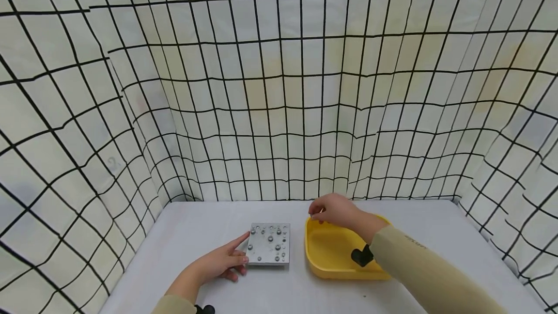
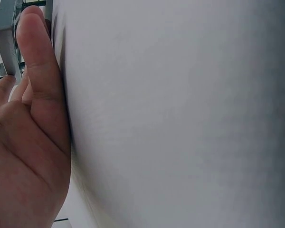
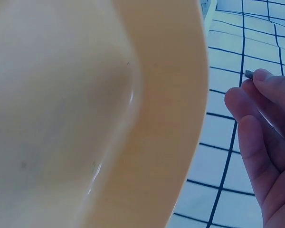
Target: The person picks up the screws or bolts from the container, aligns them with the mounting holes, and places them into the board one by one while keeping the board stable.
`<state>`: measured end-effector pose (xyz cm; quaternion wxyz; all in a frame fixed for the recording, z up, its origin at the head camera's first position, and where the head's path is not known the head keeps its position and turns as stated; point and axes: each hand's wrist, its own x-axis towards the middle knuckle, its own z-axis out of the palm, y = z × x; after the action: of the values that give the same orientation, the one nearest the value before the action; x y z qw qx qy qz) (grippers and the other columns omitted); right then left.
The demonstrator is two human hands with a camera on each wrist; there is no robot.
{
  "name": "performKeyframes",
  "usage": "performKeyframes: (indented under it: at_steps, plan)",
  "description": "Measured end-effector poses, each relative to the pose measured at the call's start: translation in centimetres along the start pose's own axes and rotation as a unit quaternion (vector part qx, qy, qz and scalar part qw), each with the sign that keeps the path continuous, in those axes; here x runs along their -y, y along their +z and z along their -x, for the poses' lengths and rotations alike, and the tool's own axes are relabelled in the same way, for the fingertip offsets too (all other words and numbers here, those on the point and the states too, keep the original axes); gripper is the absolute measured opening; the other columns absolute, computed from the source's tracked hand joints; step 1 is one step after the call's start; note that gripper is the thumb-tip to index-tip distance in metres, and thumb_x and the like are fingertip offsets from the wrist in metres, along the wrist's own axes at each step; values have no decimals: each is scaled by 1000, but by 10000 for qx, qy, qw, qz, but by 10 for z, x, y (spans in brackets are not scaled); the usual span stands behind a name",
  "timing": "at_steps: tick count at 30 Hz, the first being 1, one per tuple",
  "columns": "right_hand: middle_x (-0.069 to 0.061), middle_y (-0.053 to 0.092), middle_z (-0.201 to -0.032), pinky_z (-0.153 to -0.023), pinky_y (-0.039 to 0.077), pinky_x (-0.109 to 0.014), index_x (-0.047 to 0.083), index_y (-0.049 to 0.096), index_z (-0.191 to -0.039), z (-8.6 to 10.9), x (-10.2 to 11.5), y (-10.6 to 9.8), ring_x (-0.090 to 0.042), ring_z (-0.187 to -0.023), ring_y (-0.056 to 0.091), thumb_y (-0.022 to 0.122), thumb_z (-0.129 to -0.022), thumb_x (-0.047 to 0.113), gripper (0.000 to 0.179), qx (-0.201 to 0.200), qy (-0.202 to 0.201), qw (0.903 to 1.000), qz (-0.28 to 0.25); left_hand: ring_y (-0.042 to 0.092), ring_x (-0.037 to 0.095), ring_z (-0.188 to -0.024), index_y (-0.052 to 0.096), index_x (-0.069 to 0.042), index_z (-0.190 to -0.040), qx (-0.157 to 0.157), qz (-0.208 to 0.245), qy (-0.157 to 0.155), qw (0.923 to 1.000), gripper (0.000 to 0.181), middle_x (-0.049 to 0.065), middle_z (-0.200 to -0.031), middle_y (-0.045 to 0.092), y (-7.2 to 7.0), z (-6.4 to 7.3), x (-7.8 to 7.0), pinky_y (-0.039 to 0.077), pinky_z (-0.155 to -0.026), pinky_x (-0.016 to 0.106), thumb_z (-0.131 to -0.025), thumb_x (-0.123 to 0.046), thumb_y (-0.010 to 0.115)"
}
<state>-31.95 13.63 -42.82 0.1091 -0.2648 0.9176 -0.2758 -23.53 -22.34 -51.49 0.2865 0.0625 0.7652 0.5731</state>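
My left hand (image 1: 218, 263) grips the left edge of a square metal plate (image 1: 263, 243), which has several bolts standing on its top and holes along its sides. In the left wrist view the thumb (image 2: 35, 45) lies against the plate's edge (image 2: 8, 42), fingers around the other side. Over the far left rim of a yellow plastic tray (image 1: 320, 268), my right hand (image 1: 337, 210) pinches a small screw. The right wrist view shows the screw's threaded end (image 3: 248, 74) sticking out past the fingertips; its head is hidden.
The tray stands right of the plate on a white-covered table (image 1: 205, 222). White walls with a black line grid (image 1: 305, 134) enclose the back and sides. A black wrist-camera part (image 1: 362, 257) sits by the right sleeve. One dark speck (image 1: 364, 296) lies before the tray.
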Motion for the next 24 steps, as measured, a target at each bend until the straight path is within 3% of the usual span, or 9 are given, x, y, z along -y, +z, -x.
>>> performKeyframes:
  at_steps: [8,15,24]
  plan:
    - [9,70,-87,-68,52,-27,24,72,-97,-25,24,19,-11,-75,66,74,-91,22,7,48,-34,9996,-291,65,23,-87,12,-17,-161,-8,36,-61,10000,85,11,-103,67,0,2,2,56,-71,35,-96,-28,66]
    - [1,73,-93,-66,53,-27,20,72,-99,-44,48,35,-21,-83,69,72,-92,22,7,131,-91,9991,-399,65,22,-86,12,-17,-161,27,42,-2,10000,85,10,-103,67,-1,-2,4,56,-71,36,-96,-29,66]
    - [12,67,-86,-64,51,-26,21,73,-101,-59,62,47,-16,-79,69,72,-93,21,8,224,-167,9996,-76,64,22,-86,11,-17,-161,35,80,-13,10000,82,10,-103,67,-1,-1,0,56,-70,36,-98,-25,64]
